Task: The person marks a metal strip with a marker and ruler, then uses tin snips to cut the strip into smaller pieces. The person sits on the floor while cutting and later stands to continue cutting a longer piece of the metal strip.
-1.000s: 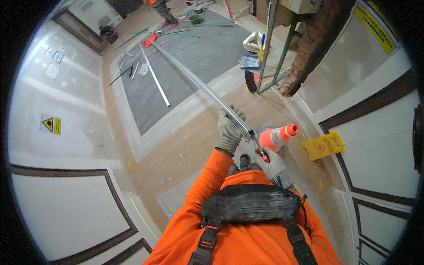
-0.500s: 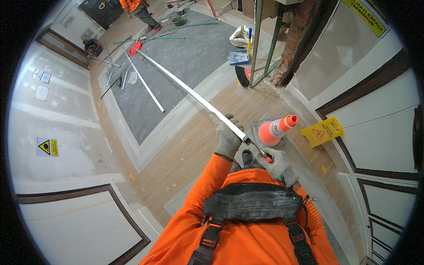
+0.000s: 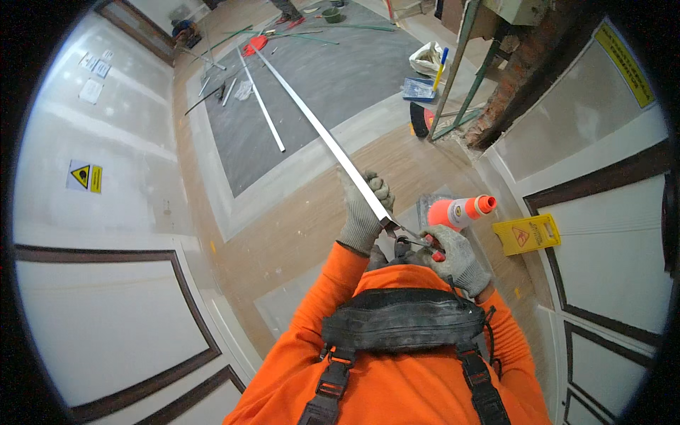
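Observation:
My left hand, in a grey knit glove, is closed around a long white metal profile close to its near end. The profile slopes away to the far left, its far end by a red cloth or bag on the floor. My right hand, gloved alike, grips red-handled metal snips. Their blades point at the profile's near end, where a small dark edge shows. Whether the blades touch the metal, I cannot tell.
An orange-and-white cone stands just beyond my right hand, with a yellow floor sign to its right. Another white strip lies on the grey floor. A broom head and blue tray sit beside green poles. Another person's legs show far off.
The view has shifted, so the surroundings sit further right and higher. The snips' handles look wider apart, and my right hand has turned slightly. My left hand keeps its hold on the profile.

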### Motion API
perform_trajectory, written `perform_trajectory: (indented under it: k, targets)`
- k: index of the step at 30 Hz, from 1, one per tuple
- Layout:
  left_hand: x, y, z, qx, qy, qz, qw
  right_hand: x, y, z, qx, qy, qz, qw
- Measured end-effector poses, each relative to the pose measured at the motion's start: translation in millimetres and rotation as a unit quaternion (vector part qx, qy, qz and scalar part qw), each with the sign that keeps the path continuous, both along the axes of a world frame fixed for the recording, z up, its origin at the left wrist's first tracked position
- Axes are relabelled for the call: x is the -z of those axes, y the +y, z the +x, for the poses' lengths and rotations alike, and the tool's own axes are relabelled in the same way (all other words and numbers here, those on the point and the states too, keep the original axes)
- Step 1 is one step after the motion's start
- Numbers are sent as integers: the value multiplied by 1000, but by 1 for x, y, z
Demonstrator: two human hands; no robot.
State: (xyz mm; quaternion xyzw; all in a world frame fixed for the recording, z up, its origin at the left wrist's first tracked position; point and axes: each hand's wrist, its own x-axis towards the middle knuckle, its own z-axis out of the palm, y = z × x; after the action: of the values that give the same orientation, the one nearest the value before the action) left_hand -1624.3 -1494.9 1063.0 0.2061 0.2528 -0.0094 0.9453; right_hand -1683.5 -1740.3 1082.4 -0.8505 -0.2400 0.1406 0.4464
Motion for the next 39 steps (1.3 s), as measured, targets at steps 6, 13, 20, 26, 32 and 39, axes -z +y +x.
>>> perform_trajectory:
  k: [6, 13, 20, 26, 32, 39]
  targets:
    - [-15, 10, 6, -20, -60, -64, 996, -3, 20, 16, 40, -232, -4, 972]
    - [-8, 24, 3, -29, -99, -58, 993, -5, 33, 51, -3, -332, 27, 943]
    - [-11, 36, -7, -27, -164, -110, 980, -8, 47, 64, -40, -347, 52, 936]
    - [-27, 30, -15, -71, -124, -108, 984, -11, 59, 69, -62, -376, 65, 922]
    - [-22, 30, -19, -74, -153, -179, 969, -16, 63, 84, -158, -296, 79, 939]
    - [-6, 33, -26, -68, -234, -213, 946, -37, 66, 95, -259, -177, 64, 947]
